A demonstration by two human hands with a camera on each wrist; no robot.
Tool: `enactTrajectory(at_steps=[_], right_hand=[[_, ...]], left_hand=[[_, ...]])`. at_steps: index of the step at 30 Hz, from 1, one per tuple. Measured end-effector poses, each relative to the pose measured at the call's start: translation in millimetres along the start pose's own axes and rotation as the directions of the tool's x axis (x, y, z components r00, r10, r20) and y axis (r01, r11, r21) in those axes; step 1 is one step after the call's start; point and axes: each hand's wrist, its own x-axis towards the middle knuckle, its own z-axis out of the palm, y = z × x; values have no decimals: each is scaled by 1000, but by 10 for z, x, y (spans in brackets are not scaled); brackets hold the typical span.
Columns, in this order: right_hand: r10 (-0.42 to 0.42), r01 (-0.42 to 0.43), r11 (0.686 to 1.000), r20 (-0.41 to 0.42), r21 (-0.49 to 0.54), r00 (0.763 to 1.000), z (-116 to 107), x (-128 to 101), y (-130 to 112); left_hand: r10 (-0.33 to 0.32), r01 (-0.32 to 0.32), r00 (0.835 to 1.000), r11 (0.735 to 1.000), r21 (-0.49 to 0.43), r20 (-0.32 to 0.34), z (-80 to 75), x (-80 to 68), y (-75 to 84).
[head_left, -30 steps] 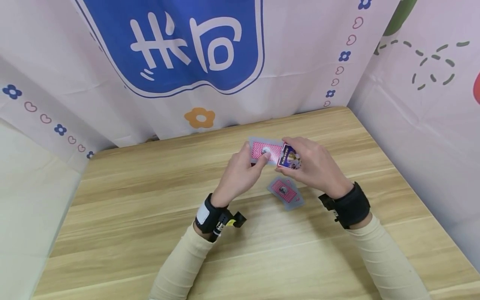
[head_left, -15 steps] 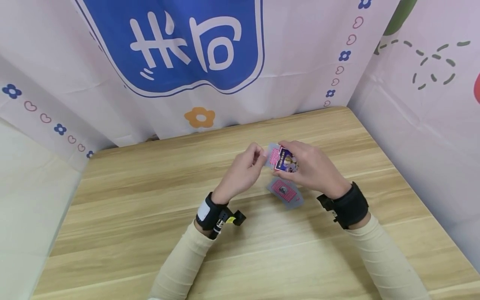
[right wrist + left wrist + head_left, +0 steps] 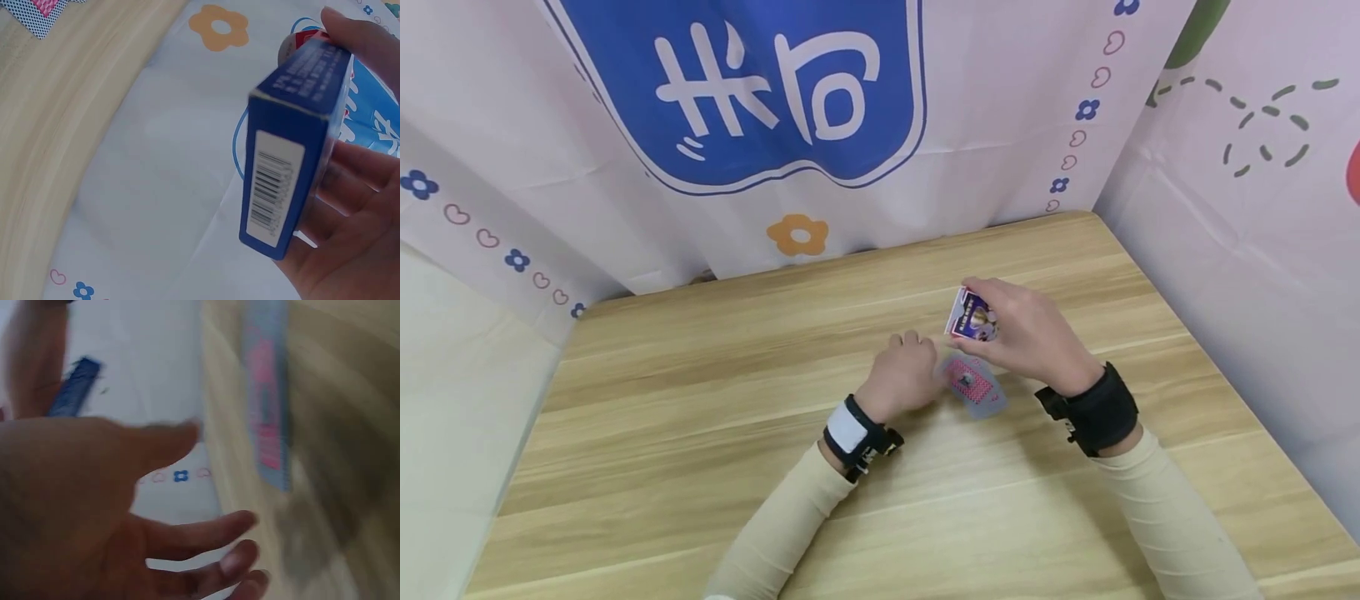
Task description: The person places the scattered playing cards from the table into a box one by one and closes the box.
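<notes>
My right hand (image 3: 1026,329) grips a small blue card box (image 3: 976,318) above the table, thumb on one edge and fingers along the other. In the right wrist view, the end of the box (image 3: 275,194) shows a white barcode label. A few overlapping playing cards (image 3: 973,385) with red patterned backs and grey borders lie on the table below the box. My left hand (image 3: 904,373) is beside their left edge. In the left wrist view, its thumb and fingers (image 3: 206,534) are spread apart with nothing between them, near the cards (image 3: 265,406).
The wood-grain table (image 3: 700,433) meets a white cloth backdrop (image 3: 1000,100) with a blue emblem (image 3: 737,92) at its far edge. Another printed cloth (image 3: 1247,233) hangs along the right side. Black straps with small cameras are worn on both wrists.
The playing card sticking out of the box has slid in out of sight. My left hand has let go of it and moved down toward the cards on the table. The right hand stays nearly still.
</notes>
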Motion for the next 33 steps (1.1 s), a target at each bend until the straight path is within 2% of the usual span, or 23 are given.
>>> enactTrajectory(at_steps=[2,3,5,7,11,14,16,18,19,21,22,23,24,26,28,29,31,33], right_hand=[[2,-2,1000,13,-1,1000,13,-1,-5],[3,-3,1000,23,-2,1000,19,1,-9],[6,-6,1000,39,-5,999,24,13,-26],[13,-12,1000,55,-6,998,31,20,-39],[21,-21,1000,63,-5,998,42,20,-50],[25,-25,1000,60,-5,998,49,13,-47],[26,-26,1000,56,-4,998,53,7,-42],[22,-21,1000,50,-7,999,56,0,-36],[17,-16,1000,42,-9,999,56,-2,-34],[8,-8,1000,28,-13,1000,54,-5,-28],[6,-5,1000,21,-16,1000,52,-6,-27],[3,-2,1000,14,-19,1000,51,-5,-25],[2,-2,1000,8,-22,1000,47,-4,-26],[6,-6,1000,4,-26,1000,45,-1,-27],[16,-16,999,2,-33,1000,43,1,-27],[23,-23,999,-1,-35,1000,41,1,-28],[35,-35,999,-6,-38,999,38,2,-27],[45,-46,998,-17,-42,999,33,0,-27]], left_hand=[[-12,11,1000,991,131,11,90,-22,37],[-8,8,1000,988,156,1,129,-27,52],[17,-13,1000,989,150,-27,184,-29,62],[45,-41,999,991,131,-26,213,-21,62],[97,-99,995,992,80,28,222,4,30],[142,-143,985,990,2,96,177,20,-2],[178,-168,975,982,-84,131,109,27,-21],[201,-174,971,965,-194,128,13,30,-47],[197,-168,975,956,-242,101,-47,25,-64],[163,-156,987,932,-327,-4,-182,7,-92],[128,-148,989,917,-371,-77,-246,-5,-109],[93,-152,983,900,-409,-161,-305,-19,-125],[55,-162,968,883,-441,-245,-361,-35,-140],[-12,-193,924,848,-494,-382,-460,-76,-154],[-49,-239,880,815,-528,-473,-524,-111,-160],[-51,-259,864,808,-529,-500,-546,-125,-157],[-40,-284,856,796,-534,-515,-572,-147,-144],[-10,-301,858,800,-519,-513,-575,-151,-126]])
